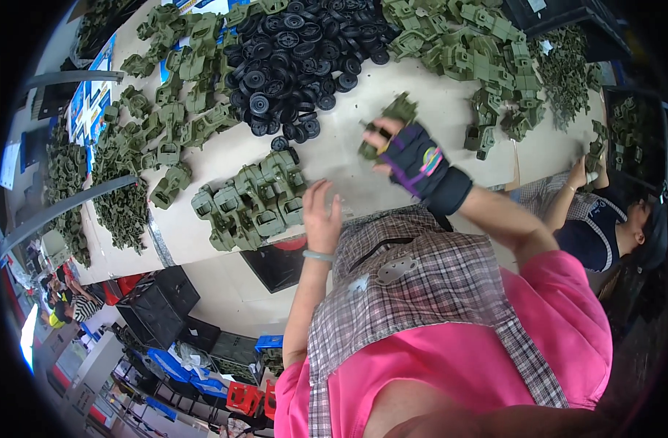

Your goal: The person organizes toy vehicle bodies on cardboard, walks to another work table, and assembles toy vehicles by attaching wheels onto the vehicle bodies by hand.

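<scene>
- One gloved right hand (421,160), fingers pinching a green part (401,109).
- Left hand (323,223), fingers slightly spread, empty, near green bodies (252,188) (lined up close, perhaps for easy reach).

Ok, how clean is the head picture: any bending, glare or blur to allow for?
Head view: fisheye curvature bows the tabletop, with blackened corners; head view: a bright strip at far left is washed out; head view: the right hand and its green part look slightly motion-soft, while the black wheels read fairly clearly.
</scene>
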Demonstrator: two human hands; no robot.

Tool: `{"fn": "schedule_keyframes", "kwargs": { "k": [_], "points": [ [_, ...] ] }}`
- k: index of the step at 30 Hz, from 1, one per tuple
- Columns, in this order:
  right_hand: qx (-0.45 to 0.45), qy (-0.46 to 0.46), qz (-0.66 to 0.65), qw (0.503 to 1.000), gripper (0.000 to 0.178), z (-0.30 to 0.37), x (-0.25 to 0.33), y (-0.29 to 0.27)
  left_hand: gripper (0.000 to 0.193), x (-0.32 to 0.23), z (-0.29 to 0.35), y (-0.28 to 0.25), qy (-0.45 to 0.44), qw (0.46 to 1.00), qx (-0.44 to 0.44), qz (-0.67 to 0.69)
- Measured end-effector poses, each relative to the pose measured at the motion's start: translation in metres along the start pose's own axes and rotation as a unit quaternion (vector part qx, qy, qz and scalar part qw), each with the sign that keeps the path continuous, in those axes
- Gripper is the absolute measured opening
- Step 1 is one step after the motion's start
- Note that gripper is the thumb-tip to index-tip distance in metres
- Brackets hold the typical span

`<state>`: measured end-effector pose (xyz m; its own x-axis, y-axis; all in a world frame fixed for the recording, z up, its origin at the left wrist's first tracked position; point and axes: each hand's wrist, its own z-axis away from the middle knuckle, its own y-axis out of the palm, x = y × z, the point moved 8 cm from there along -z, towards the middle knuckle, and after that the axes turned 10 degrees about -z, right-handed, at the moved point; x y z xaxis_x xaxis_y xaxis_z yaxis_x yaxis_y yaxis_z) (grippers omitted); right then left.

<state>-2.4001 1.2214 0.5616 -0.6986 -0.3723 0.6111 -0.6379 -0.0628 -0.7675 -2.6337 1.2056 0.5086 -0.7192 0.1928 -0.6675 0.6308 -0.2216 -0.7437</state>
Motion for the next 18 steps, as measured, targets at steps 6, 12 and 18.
{"fn": "schedule_keyframes", "kwargs": {
  "k": [6, 12, 18],
  "points": [
    [0.078, -0.018, -0.146, 0.986, 0.045, 0.038, 0.012, 0.055, 0.063, -0.003, -0.014, 0.063, -0.031, 0.996, 0.041, 0.067],
    [-0.029, 0.054, 0.012, 0.998, 0.057, -0.068, -0.082, 0.002, 0.088, -0.017, -0.011, 0.094, 0.01, 0.991, 0.103, -0.081],
    [-0.045, 0.143, 0.02, 0.989, 0.049, -0.117, -0.132, 0.009, 0.087, -0.031, -0.029, 0.079, 0.002, 0.993, 0.071, -0.095]
  ]
}}
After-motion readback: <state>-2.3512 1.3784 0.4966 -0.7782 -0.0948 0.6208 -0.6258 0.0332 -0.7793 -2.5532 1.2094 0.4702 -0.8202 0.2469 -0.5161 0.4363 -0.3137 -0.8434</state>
